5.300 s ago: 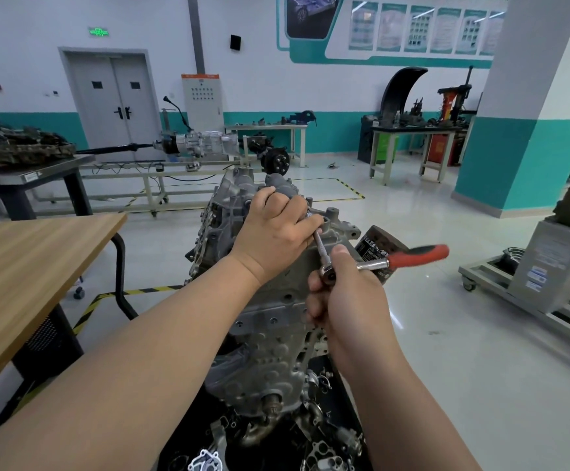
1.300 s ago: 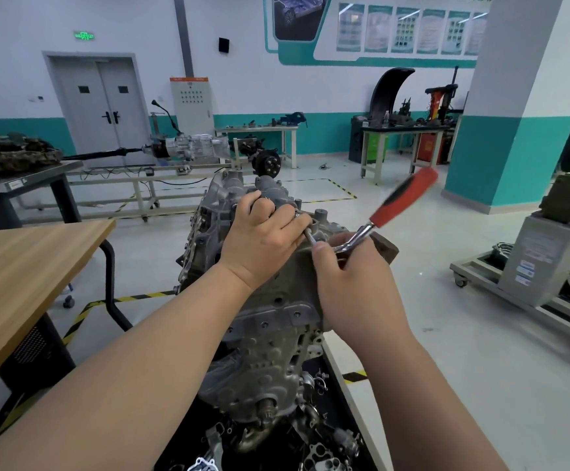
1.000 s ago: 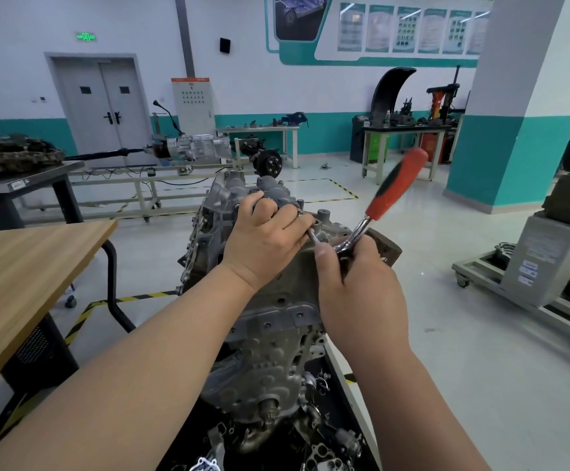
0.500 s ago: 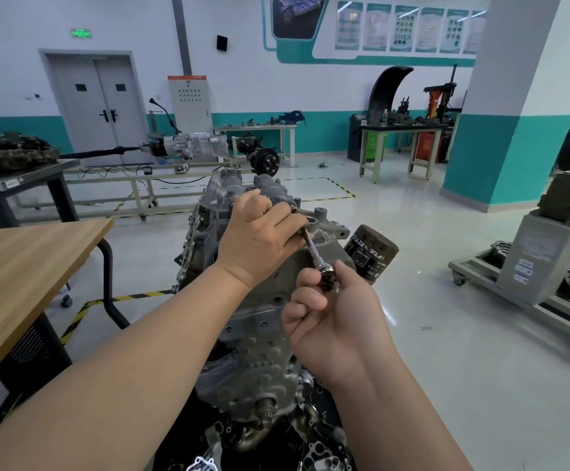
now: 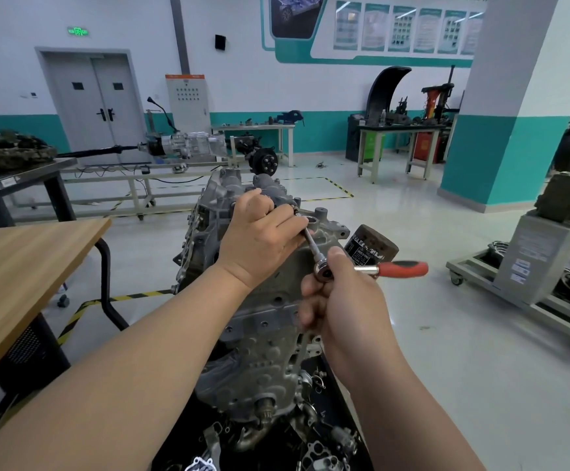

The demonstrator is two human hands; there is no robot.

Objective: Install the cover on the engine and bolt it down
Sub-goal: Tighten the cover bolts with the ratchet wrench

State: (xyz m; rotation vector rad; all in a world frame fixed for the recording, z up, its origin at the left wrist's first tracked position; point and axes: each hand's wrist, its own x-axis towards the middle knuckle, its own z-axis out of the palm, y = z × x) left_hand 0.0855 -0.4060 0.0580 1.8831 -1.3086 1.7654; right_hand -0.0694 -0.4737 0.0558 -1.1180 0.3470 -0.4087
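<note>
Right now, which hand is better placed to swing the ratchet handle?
Right. The right hand grips the ratchet at its head, beside the red handle; the left hand pinches the extension bar at the engine.

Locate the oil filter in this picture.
In the head view the oil filter sits right of centre, projecting from the right side of the engine, just above the red-handled ratchet and beyond the right hand.

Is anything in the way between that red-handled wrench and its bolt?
Nothing visible does. The bar runs from the ratchet in the right hand up to the engine, where the left hand pinches its tip; the bolt is hidden under those fingers. An oil filter sits near the handle.
</note>
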